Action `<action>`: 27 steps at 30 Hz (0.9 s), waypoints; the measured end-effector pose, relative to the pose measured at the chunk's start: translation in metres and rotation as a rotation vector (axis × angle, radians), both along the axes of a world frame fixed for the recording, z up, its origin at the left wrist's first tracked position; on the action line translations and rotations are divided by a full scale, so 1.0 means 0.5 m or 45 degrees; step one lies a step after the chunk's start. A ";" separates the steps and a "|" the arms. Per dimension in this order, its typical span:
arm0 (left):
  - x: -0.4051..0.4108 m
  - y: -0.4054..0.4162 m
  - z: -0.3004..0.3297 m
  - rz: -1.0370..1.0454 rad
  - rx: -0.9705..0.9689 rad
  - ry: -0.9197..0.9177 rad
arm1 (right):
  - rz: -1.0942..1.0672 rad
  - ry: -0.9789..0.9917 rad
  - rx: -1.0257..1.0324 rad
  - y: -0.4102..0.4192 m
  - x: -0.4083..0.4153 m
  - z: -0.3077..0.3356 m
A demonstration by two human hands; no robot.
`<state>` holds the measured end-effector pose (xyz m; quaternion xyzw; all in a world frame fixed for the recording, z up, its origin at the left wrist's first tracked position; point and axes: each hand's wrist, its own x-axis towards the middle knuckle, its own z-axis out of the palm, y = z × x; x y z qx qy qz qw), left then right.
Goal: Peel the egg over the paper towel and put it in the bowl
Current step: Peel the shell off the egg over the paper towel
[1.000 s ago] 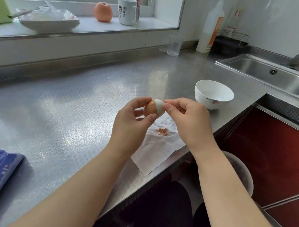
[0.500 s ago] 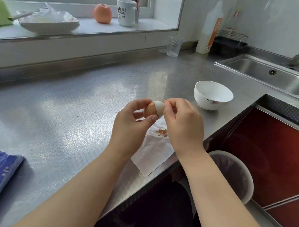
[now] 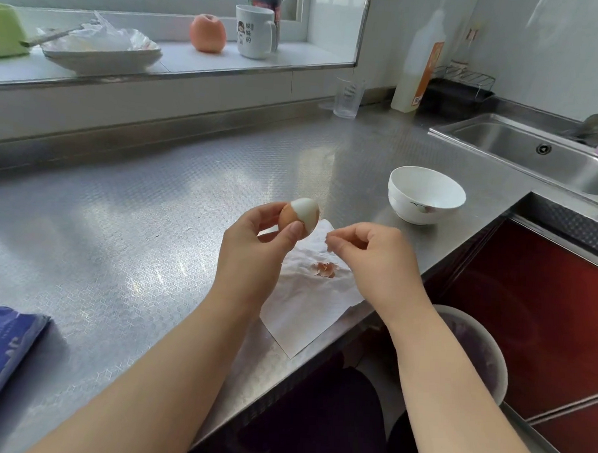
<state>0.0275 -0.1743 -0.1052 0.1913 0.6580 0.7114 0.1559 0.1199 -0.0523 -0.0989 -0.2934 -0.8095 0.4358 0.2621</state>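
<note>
Left hand [image 3: 255, 248] pinches the egg [image 3: 298, 218] above the paper towel [image 3: 307, 312], white top bared, brown shell below. Right hand [image 3: 371, 253], just beside, nips a shell flake [image 3: 328, 243] over the dropped shell bits [image 3: 324, 269]. Bowl [image 3: 425, 194] sits beyond, waiting. I'd judge most peeling remains.

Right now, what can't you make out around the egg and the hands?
Head view only:
- Far side of the egg: turned away, and the left hand covers its lower part, so the shell left is unclear.
- Whatever the right hand pinches: too small, hidden by its fingertips.
- Paper towel: partly covered by both hands.
- Bowl bottom: hidden by its near wall.
</note>
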 end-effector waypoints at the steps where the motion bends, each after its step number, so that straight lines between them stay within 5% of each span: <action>1: 0.000 0.000 -0.001 0.000 0.007 -0.009 | -0.001 -0.030 0.024 -0.003 0.004 -0.004; 11: 0.002 0.001 0.001 -0.005 0.013 -0.027 | 0.191 -0.145 0.278 -0.011 0.011 -0.006; 16: 0.006 0.001 0.004 -0.011 0.005 -0.005 | 0.194 -0.126 0.204 -0.002 0.009 -0.003; 27: 0.015 -0.001 0.008 -0.076 0.002 0.043 | -0.059 0.317 0.018 -0.029 -0.022 0.007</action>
